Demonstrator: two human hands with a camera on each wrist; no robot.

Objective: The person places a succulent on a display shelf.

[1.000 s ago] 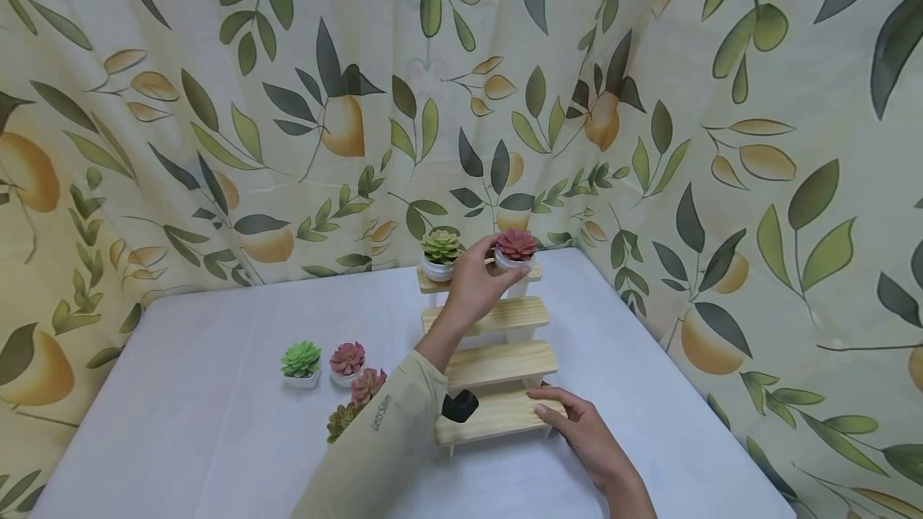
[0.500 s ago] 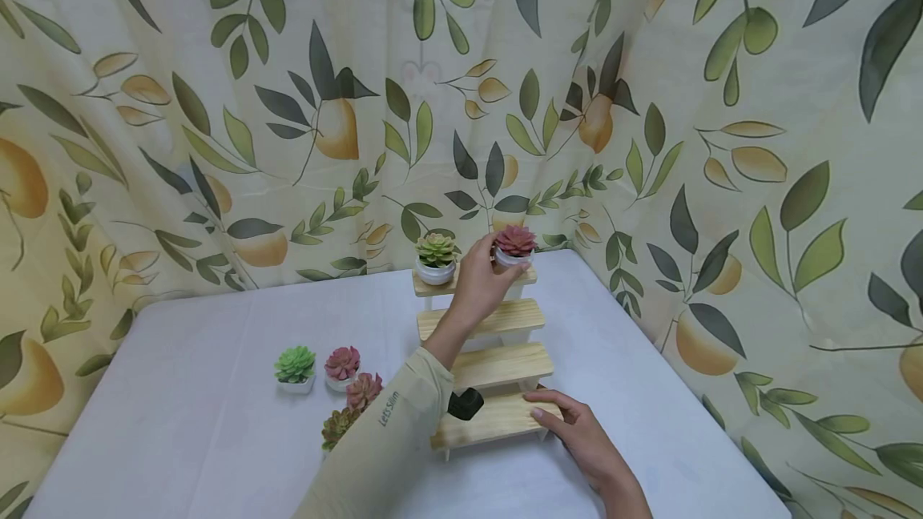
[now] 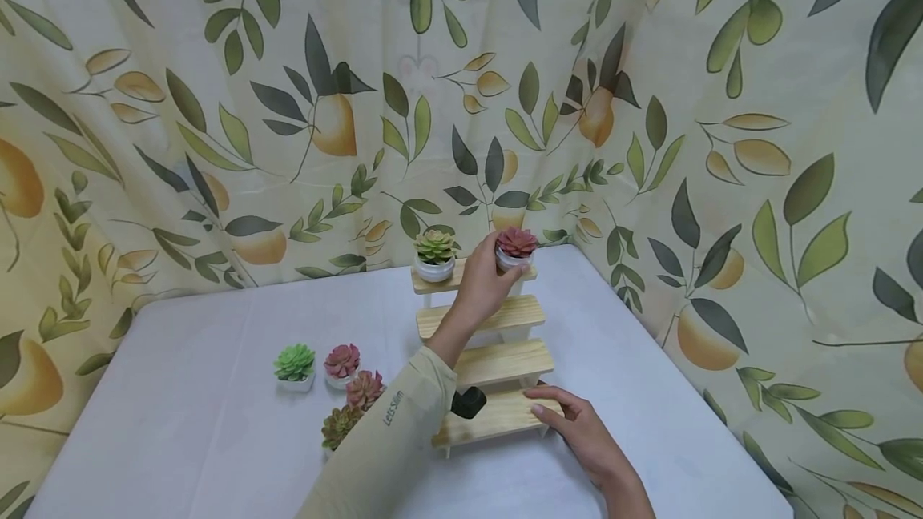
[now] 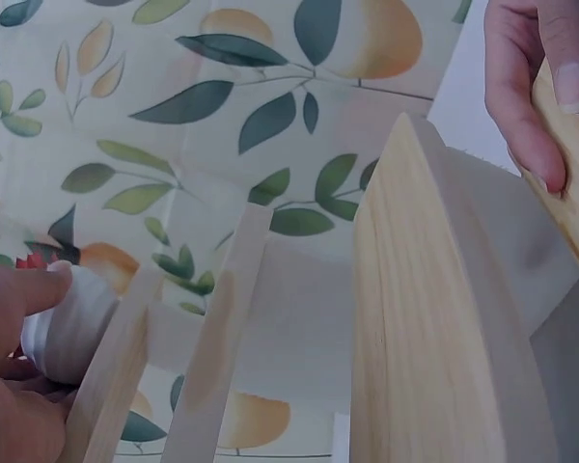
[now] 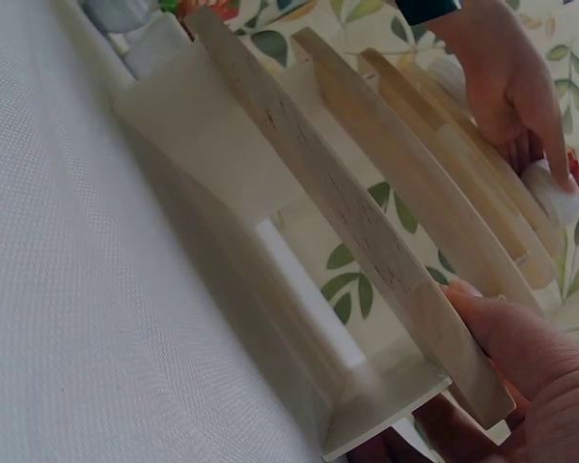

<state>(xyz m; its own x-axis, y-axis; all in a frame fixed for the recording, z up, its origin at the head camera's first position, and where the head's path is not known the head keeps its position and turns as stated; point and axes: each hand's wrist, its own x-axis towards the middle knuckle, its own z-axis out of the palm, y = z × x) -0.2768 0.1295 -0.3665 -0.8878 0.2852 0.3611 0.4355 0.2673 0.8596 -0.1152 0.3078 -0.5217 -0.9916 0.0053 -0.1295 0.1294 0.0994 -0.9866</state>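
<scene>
A tiered wooden stand (image 3: 505, 363) with white supports stands on the table. My left hand (image 3: 481, 283) reaches to its top step and grips the white pot of a red succulent (image 3: 517, 244) at the right end; the left wrist view shows thumb and fingers round that pot (image 4: 69, 323). Beside it, on the left end of the same step, sits a yellow-green succulent (image 3: 435, 248) in a round white pot. My right hand (image 3: 584, 431) holds the right end of the lowest step, thumb on the board (image 5: 367, 222) and other fingers underneath, in the right wrist view.
Left of the stand, a bright green succulent (image 3: 294, 363), two reddish ones (image 3: 342, 361) and a brownish-green one (image 3: 339, 426) stand on the white-covered table (image 3: 180, 423). My left sleeve (image 3: 392, 439) partly covers them. A patterned curtain (image 3: 324, 207) hangs close behind the table.
The view has shifted slightly. My left hand stays on the red succulent's pot at the top step, and my right hand keeps its hold on the lowest step.
</scene>
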